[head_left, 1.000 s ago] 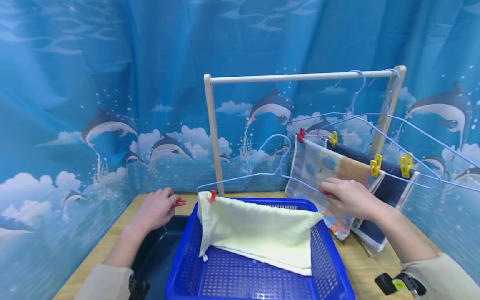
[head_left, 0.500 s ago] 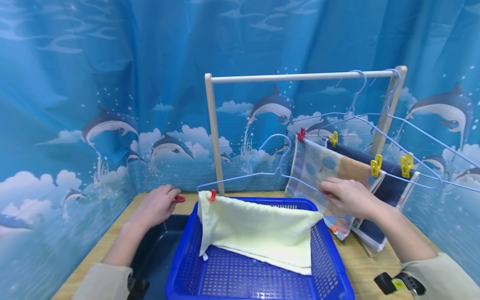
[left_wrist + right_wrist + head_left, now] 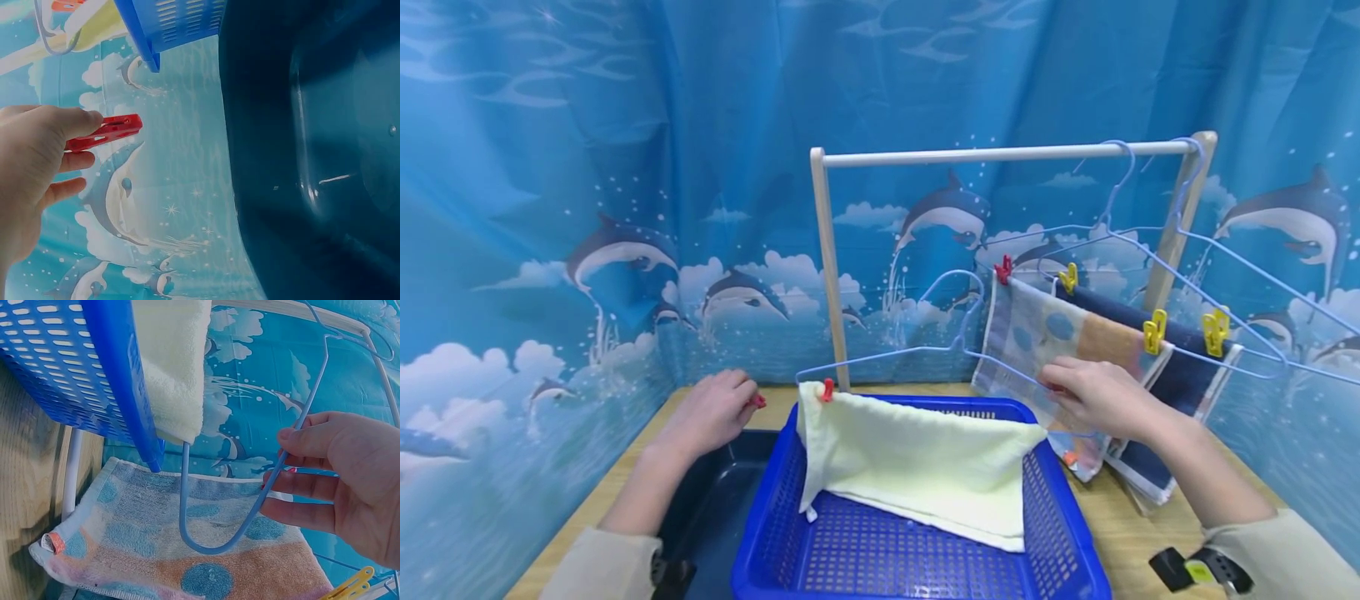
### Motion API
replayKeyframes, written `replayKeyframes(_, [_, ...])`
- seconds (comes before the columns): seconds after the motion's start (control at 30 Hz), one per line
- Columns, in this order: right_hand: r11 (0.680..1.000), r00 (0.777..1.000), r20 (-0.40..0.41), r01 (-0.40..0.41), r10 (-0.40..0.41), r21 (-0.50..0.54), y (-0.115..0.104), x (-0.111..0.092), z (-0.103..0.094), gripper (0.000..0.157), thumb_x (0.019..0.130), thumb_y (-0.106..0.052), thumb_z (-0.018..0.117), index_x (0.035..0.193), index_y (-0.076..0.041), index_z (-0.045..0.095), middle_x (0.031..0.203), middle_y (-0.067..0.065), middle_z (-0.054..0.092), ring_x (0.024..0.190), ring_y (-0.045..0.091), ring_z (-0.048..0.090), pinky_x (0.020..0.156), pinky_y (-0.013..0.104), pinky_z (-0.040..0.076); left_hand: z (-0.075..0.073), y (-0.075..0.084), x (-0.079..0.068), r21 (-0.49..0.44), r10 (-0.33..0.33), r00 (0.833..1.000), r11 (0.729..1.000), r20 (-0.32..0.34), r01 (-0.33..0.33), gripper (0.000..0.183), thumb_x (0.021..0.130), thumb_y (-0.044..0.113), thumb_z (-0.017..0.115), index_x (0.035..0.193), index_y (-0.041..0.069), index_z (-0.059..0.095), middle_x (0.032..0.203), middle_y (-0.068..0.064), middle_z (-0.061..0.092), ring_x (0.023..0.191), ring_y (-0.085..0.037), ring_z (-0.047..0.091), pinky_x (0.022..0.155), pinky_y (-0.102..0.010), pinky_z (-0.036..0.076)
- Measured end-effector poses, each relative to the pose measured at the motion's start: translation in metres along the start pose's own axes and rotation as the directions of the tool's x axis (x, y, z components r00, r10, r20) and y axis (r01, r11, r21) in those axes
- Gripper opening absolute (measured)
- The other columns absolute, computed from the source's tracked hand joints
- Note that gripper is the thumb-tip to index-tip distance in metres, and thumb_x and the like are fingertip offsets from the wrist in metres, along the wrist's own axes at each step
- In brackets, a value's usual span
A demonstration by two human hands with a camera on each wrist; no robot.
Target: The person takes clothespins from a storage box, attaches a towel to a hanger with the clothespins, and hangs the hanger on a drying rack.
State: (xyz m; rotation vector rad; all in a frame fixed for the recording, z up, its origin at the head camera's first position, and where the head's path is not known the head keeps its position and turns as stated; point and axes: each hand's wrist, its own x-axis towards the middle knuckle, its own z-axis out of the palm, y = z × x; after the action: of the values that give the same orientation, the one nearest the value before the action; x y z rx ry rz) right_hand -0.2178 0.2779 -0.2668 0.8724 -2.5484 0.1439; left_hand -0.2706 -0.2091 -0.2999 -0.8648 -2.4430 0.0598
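Note:
Between thumb and fingertips, my left hand (image 3: 711,412) pinches a red clothespin (image 3: 119,130), apart from everything else. My right hand (image 3: 1093,396) grips the right shoulder of a light blue wire hanger (image 3: 184,494) between thumb and fingers. A bit of red shows among those fingers, but its kind is mostly hidden. Over the hanger's lower bar hangs a pale yellow towel (image 3: 917,462), fastened near its left end by another red clothespin (image 3: 827,390). The towel hangs down into a blue plastic basket (image 3: 1078,537); no clothespin shows at its right end.
A rack with a white rail (image 3: 970,156) stands behind, bearing two hangers at its right end. From them hang a patterned towel (image 3: 1060,325) and a dark navy cloth (image 3: 1180,400), held by red and yellow clothespins. Left of the basket sits a dark tub (image 3: 722,500).
My left hand has shifted slightly, and the clothespin has turned in its fingers so that less of it shows. My right hand, the hanger and the towel stay in place.

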Motion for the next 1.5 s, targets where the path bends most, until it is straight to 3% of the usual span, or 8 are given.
replayKeyframes(0.27, [1.000,1.000,0.001,-0.002,0.002,0.003,0.000,-0.001,0.001,0.017,0.080,-0.003,0.067,0.083,-0.018,0.061,0.076,-0.011,0.053,0.057,-0.001,0.043,0.049,0.022,0.039,-0.010,0.008,0.004,0.079,0.116,0.989,0.991,-0.094,-0.108,0.012,0.076,0.015,0.076,0.079,0.010,0.066,0.082,-0.005,0.059,0.074,-0.024,0.053,0.060,-0.036,0.044])
replayKeyframes(0.5, [1.000,1.000,-0.017,0.021,-0.021,-0.002,0.000,0.000,0.001,0.018,0.080,-0.002,0.067,0.082,-0.018,0.061,0.076,-0.011,0.052,0.056,-0.001,0.041,0.048,0.021,0.038,-0.025,0.022,0.009,0.074,0.139,0.980,0.989,-0.143,-0.130,0.014,0.072,0.016,0.080,0.080,0.012,0.070,0.081,-0.004,0.061,0.072,-0.023,0.053,0.059,-0.034,0.043])
replayKeyframes(0.8, [1.000,1.000,-0.005,0.022,-0.022,-0.004,0.000,0.001,0.000,0.019,0.080,-0.002,0.067,0.083,-0.020,0.061,0.077,-0.011,0.052,0.055,-0.001,0.041,0.046,0.021,0.036,-0.044,0.050,0.018,0.050,0.217,0.956,0.976,-0.196,-0.212,0.015,0.071,0.017,0.080,0.081,0.012,0.070,0.084,-0.003,0.062,0.079,-0.022,0.056,0.071,-0.039,0.048])
replayKeyframes(1.03, [1.000,1.000,0.014,0.000,0.000,0.002,0.000,0.001,0.000,0.019,0.081,-0.002,0.066,0.083,-0.019,0.060,0.076,-0.011,0.052,0.055,0.000,0.040,0.047,0.022,0.036,-0.053,0.072,0.026,0.041,0.307,0.921,0.951,-0.242,-0.306,0.011,0.072,0.018,0.079,0.079,0.016,0.070,0.086,-0.001,0.063,0.083,-0.020,0.057,0.073,-0.037,0.048])
replayKeyframes(1.27, [1.000,1.000,0.023,0.001,-0.001,0.008,-0.001,0.002,0.000,0.018,0.082,-0.002,0.065,0.083,-0.019,0.060,0.076,-0.011,0.052,0.055,0.001,0.039,0.047,0.022,0.035,-0.055,0.082,0.035,0.029,0.373,0.880,0.924,-0.294,-0.382,0.011,0.071,0.019,0.080,0.079,0.017,0.072,0.084,0.001,0.065,0.082,-0.020,0.058,0.073,-0.037,0.048])
replayKeyframes(1.5, [1.000,1.000,0.024,0.007,-0.007,0.012,-0.002,0.004,0.000,0.020,0.083,-0.001,0.063,0.081,-0.020,0.058,0.074,-0.012,0.049,0.053,0.001,0.037,0.046,0.021,0.033,-0.055,0.087,0.045,0.009,0.382,0.882,0.919,-0.276,-0.394,0.010,0.074,0.022,0.078,0.078,0.016,0.071,0.082,0.003,0.064,0.082,-0.019,0.058,0.078,-0.037,0.047])
